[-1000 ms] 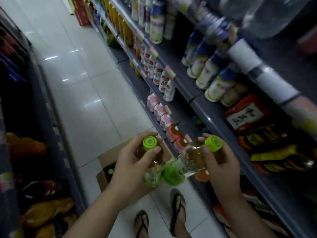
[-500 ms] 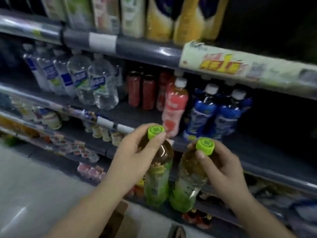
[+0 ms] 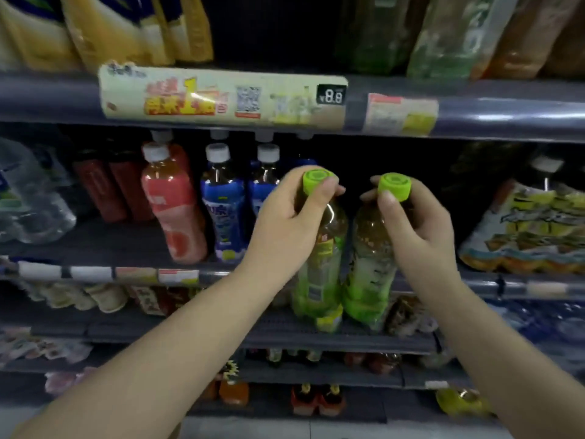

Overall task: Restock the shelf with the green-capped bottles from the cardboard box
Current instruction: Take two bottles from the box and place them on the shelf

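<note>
I hold two green-capped tea bottles upright, side by side, in front of a shelf. My left hand (image 3: 286, 223) grips the neck of the left bottle (image 3: 318, 280), fingertips at its green cap. My right hand (image 3: 411, 229) grips the neck of the right bottle (image 3: 367, 274) just under its cap. Both bottles have brown liquid on top and green labels below. They hang in front of the grey shelf edge (image 3: 506, 285), facing a dark gap on the shelf between the blue bottles and the yellow packs. The cardboard box is out of view.
Blue-labelled bottles (image 3: 223, 204), a pink-labelled bottle (image 3: 172, 210) and red bottles stand left of the gap. Yellow-patterned packs (image 3: 531, 229) lie at its right. Water bottles (image 3: 28, 198) are at far left. The upper shelf rail (image 3: 506, 112) with a price strip hangs overhead.
My view has swung from the aisle floor and the box up to the shelf. Both hands have lifted the bottles higher and closer to the shelf, now upright.
</note>
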`<action>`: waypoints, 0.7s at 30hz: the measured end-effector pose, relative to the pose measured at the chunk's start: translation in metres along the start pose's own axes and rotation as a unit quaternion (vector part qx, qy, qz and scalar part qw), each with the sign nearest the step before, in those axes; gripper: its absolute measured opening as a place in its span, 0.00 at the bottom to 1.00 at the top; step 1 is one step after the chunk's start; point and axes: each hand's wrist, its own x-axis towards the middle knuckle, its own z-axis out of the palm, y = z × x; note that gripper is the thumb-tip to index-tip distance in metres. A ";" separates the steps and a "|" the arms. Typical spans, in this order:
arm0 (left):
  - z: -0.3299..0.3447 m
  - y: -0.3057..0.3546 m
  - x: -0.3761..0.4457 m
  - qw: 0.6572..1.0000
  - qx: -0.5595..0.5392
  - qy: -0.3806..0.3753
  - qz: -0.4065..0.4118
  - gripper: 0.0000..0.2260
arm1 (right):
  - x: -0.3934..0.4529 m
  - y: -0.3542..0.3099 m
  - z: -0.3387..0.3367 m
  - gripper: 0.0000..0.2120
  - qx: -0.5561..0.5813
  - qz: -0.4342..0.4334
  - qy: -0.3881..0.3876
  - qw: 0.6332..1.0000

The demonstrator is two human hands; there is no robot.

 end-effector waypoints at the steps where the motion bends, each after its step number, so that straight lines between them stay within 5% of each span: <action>1: 0.012 -0.007 0.005 1.000 0.003 0.008 0.007 0.07 | 0.006 0.009 -0.007 0.07 -0.009 -0.012 0.011 1.000; 11: 0.079 -0.028 0.059 0.996 -0.052 0.072 -0.005 0.07 | 0.064 0.073 -0.042 0.04 -0.013 -0.059 0.085 0.995; 21: 0.094 -0.048 0.117 0.993 0.024 0.113 0.018 0.15 | 0.111 0.114 -0.029 0.15 0.007 0.030 0.070 0.997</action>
